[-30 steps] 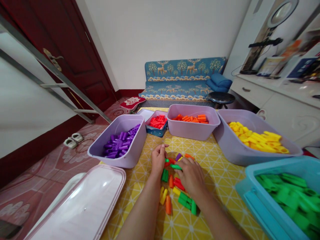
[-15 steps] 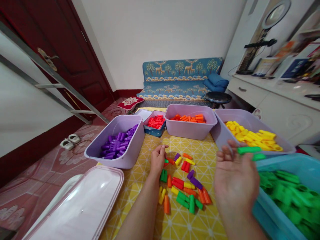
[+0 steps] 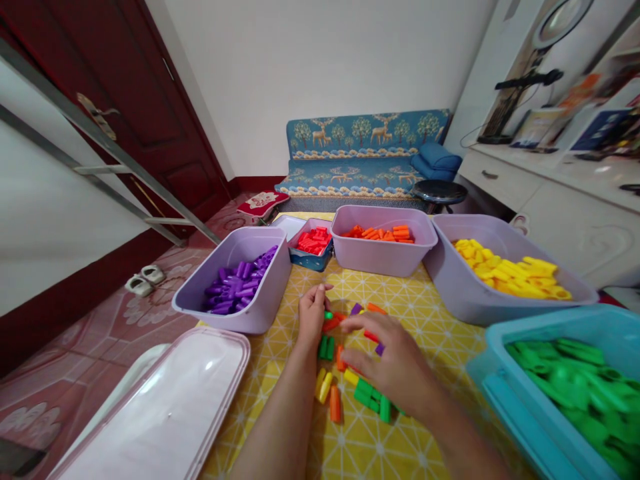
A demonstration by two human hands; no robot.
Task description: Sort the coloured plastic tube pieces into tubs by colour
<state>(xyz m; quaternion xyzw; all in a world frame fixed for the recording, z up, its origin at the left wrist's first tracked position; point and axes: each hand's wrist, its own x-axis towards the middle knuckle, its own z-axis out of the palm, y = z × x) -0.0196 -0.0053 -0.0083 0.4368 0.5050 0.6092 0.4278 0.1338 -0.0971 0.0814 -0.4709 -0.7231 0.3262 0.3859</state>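
My left hand (image 3: pixel 311 313) rests on the yellow cloth with curled fingers. A green plastic piece (image 3: pixel 328 315) peeks out at its palm side; whether the fingers grip it is hidden. Over the scattered pieces hovers my right hand (image 3: pixel 397 357), thumb and fingers apart, with nothing visible between them. It covers part of the pile. Around the hands lie an orange tube-shaped piece (image 3: pixel 335 404), a pair of green pieces (image 3: pixel 327 347), yellow pieces (image 3: pixel 325 387), more green pieces (image 3: pixel 367 396) and a purple piece (image 3: pixel 356 309).
Bins stand around the table: purple pieces in a left bin (image 3: pixel 273 293), red in a small box (image 3: pixel 309 260), orange in a back bin (image 3: pixel 377 259), yellow in a right bin (image 3: pixel 450 287), green in a teal bin (image 3: pixel 525 413). A pale lid (image 3: pixel 155 407) lies front left.
My right hand, which held green pieces beside the teal bin, has swung left over the scattered pieces and no longer shows them. My left hand has barely moved.
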